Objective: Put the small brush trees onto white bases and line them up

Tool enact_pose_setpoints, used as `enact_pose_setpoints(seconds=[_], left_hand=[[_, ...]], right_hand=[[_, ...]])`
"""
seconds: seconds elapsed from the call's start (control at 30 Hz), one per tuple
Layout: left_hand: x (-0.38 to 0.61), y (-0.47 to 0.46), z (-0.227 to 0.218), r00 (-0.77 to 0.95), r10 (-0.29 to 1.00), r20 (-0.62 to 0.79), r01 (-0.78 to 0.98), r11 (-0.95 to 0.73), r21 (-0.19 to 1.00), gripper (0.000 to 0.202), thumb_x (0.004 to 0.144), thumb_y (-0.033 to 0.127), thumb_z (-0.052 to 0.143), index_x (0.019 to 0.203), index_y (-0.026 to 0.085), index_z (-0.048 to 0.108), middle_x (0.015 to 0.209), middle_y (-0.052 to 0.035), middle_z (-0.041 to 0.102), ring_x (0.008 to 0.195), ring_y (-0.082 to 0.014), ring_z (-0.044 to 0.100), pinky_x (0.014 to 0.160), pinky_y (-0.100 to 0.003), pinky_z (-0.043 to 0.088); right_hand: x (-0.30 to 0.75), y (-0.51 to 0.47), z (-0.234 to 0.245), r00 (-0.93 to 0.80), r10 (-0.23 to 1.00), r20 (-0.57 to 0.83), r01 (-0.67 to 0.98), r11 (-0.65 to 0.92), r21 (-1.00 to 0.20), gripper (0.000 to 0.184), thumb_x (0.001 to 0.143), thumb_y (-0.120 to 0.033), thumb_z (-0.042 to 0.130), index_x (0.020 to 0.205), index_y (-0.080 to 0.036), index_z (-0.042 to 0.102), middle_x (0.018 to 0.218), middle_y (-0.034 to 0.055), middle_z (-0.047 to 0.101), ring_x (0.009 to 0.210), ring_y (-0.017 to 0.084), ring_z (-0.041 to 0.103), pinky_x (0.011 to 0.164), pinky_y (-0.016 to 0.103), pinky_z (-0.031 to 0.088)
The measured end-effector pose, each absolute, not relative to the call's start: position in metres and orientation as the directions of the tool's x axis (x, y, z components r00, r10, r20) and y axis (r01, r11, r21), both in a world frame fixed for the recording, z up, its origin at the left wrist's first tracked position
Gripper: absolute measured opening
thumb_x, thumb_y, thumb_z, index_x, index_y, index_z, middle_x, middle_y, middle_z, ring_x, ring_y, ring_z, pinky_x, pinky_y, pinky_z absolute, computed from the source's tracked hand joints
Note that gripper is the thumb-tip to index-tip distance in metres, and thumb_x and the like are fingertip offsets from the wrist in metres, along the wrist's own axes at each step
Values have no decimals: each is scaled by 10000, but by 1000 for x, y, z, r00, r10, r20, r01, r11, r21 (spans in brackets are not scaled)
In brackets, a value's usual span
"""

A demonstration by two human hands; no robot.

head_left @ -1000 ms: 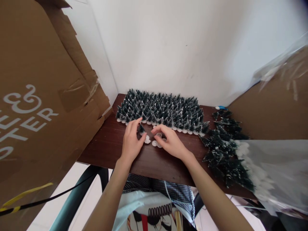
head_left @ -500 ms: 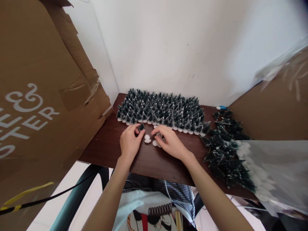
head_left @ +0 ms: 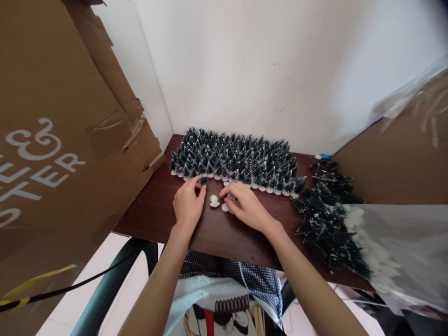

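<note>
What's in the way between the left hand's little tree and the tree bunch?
Nothing visible. The little tree in the left hand is right by the front of the tree bunch; the pair of white discs lies nearer the person.

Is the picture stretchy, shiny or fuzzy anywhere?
Head view: the brown cardboard box looks stretched towards the left edge; same view: pale glare on the clear, crinkled plastic sheet; same view: grey shading on the plain white wall, and the small dark-green frosted trees look slightly soft.

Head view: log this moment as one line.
left hand: holding small tree at fingertips | right hand: curled over pale discs | between hands: white discs on table | beyond: upright tree rows | right: piled trees
</note>
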State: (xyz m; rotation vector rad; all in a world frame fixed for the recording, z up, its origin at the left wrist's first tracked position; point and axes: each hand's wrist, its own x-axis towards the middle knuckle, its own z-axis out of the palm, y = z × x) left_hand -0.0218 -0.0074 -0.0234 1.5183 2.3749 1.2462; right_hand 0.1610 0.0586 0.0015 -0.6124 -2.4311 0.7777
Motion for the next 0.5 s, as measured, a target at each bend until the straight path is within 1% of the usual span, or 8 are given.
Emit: enact_pose_setpoints(seconds=[0.17,0.3,0.4,0.5], left_hand=[[-21,-8,-22,-527,783,331,718,203,666,324,904,208,593,1215,228,678,923,-23,770,737,-203,653,699,-315,451],[-23,-9,-24,-537,772,340,704,188,685,311,889,192,592,1194,209,648,924,-26,760,776,-200,664,742,-310,466],[-24,-9,-26,-540,755,371,705,166,689,281,876,187,601,1155,198,635,901,-29,741,795,-201,662,763,-312,468],[-24,-10,-26,-546,750,374,698,160,698,186,868,176,602,1049,193,639,896,-29,732,782,-193,653,761,-309,466]], right_hand=[[162,58,0,-769,551,324,262,734,-626,167,936,-76,528,1013,-206,600,1029,62,674,1015,231,596,951,394,416],[162,58,0,-773,554,308,279,733,-620,163,938,-77,534,1020,-197,607,1029,63,677,1017,228,591,960,390,410],[162,59,0,-778,551,301,284,736,-615,156,946,-83,535,1027,-192,611,1036,63,680,1024,227,588,963,387,405],[162,59,0,-780,549,300,286,739,-611,153,951,-89,530,1027,-194,611,1039,62,681,1028,228,585,964,389,403]])
